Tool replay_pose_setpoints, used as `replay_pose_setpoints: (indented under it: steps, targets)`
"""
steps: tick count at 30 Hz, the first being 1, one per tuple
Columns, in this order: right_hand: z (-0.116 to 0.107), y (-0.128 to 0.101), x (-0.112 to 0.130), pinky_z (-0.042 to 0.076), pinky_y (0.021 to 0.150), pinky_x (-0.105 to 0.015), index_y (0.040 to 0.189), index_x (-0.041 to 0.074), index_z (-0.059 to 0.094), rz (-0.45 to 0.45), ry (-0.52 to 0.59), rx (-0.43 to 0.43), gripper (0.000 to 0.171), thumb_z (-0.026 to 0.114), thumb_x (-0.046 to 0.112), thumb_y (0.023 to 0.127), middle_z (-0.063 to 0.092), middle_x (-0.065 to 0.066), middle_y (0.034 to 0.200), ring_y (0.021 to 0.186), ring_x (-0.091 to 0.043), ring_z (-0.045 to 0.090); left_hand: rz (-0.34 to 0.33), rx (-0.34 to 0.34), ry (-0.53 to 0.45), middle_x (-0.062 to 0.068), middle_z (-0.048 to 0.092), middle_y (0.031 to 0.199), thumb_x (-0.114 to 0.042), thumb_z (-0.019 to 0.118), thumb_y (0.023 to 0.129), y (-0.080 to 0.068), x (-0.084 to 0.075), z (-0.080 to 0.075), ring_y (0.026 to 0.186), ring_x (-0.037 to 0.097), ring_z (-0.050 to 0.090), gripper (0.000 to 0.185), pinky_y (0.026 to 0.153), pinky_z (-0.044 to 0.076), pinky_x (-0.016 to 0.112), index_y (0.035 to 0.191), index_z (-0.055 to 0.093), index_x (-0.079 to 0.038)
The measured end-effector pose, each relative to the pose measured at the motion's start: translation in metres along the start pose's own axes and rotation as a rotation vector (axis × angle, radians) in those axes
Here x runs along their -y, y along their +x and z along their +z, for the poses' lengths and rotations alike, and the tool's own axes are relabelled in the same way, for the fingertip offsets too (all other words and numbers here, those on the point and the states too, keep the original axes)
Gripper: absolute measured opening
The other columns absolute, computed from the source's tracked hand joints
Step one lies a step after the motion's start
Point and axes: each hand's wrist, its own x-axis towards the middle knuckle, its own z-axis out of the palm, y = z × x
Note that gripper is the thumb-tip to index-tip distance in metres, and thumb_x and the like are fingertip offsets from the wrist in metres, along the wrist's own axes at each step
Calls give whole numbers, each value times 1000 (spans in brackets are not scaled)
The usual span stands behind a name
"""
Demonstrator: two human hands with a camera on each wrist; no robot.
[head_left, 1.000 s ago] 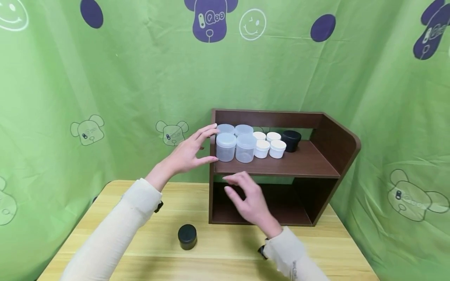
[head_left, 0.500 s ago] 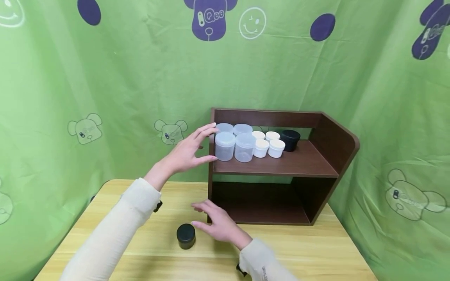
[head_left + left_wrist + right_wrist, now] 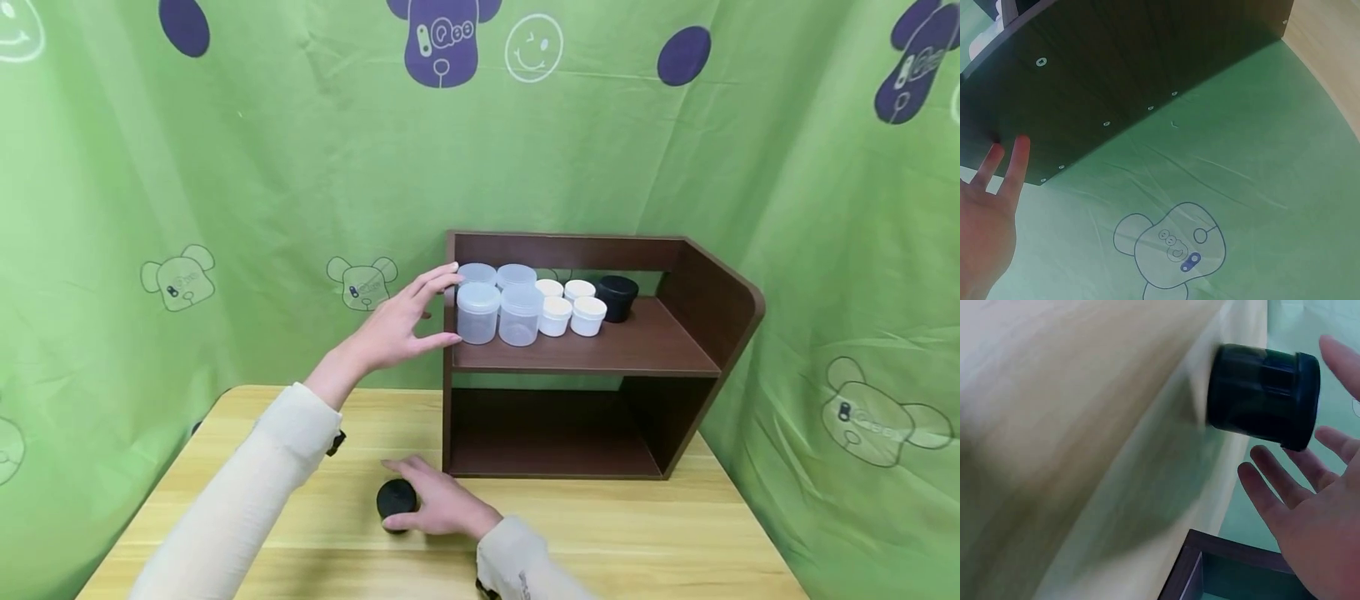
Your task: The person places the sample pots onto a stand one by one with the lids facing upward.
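Note:
A black lidded jar point(image 3: 396, 498) stands on the wooden table, left of the shelf unit. My right hand point(image 3: 442, 500) is around its right side, thumb in front and fingers behind. In the right wrist view the thumb and fingers are spread about the black jar point(image 3: 1263, 394), with a gap to the palm. My left hand point(image 3: 393, 321) is raised at the left side panel of the brown shelf unit point(image 3: 585, 358), fingers extended. Two fingers point(image 3: 1019, 162) reach the dark panel in the left wrist view. Close by on the top shelf are several translucent jars point(image 3: 477, 317).
Beside the translucent jars on the top shelf sit several small white jars point(image 3: 588, 318) and a second black jar point(image 3: 618, 298). The shelf unit stands at the back right of the wooden table point(image 3: 600, 533). A green printed curtain point(image 3: 262, 167) hangs behind.
My right hand has moved left and down from in front of the shelf unit to the black jar on the table. The left hand keeps its place at the side panel.

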Motion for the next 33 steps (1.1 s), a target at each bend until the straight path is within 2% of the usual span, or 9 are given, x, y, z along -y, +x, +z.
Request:
replay_pose_setpoints:
  steps: [6, 12, 18, 21, 25, 33]
  targets:
    - [8, 2, -2, 55, 101, -30, 150, 18, 53, -59, -108, -22, 70, 77, 47, 91, 60, 2, 136, 119, -11, 61, -2, -1, -3, -11, 19, 173, -48, 72, 96, 0, -2, 1, 99, 21, 72, 78, 77, 61, 38, 159, 30, -31]
    - [2, 1, -3, 56, 99, -31, 148, 21, 56, -58, -138, -10, 66, 76, 48, 92, 61, 4, 137, 117, -11, 62, -4, 4, -7, -16, 17, 172, -48, 72, 96, 0, -2, 0, 101, 21, 72, 78, 81, 62, 39, 159, 31, -29]
    - [-13, 2, 0, 56, 98, -30, 147, 20, 57, -72, -131, -24, 64, 76, 47, 93, 62, 3, 135, 116, -10, 62, 2, -11, -16, -16, 17, 172, -45, 73, 95, 0, -2, -2, 104, 22, 71, 77, 89, 62, 40, 158, 32, -29]
    - [-22, 1, 3, 56, 97, -28, 147, 23, 57, -74, -113, -32, 62, 76, 47, 93, 62, 5, 133, 113, -8, 61, 7, -15, -16, -17, 17, 172, -45, 73, 95, 0, -2, -2, 104, 22, 71, 77, 87, 62, 38, 158, 31, -33]
    - [-35, -2, 6, 56, 95, -25, 147, 28, 57, -82, -95, -50, 60, 75, 47, 93, 62, 7, 131, 110, -6, 61, 12, -23, -14, -17, 18, 172, -45, 73, 95, -1, -1, -2, 102, 22, 72, 77, 81, 61, 36, 158, 31, -31]
    - [-61, -16, 12, 56, 97, -26, 146, 27, 57, -112, -64, -111, 58, 77, 43, 93, 62, 7, 130, 113, -6, 61, 27, -23, -31, -16, 18, 172, -45, 73, 95, -1, -1, 1, 101, 22, 70, 77, 80, 63, 41, 158, 29, -35]
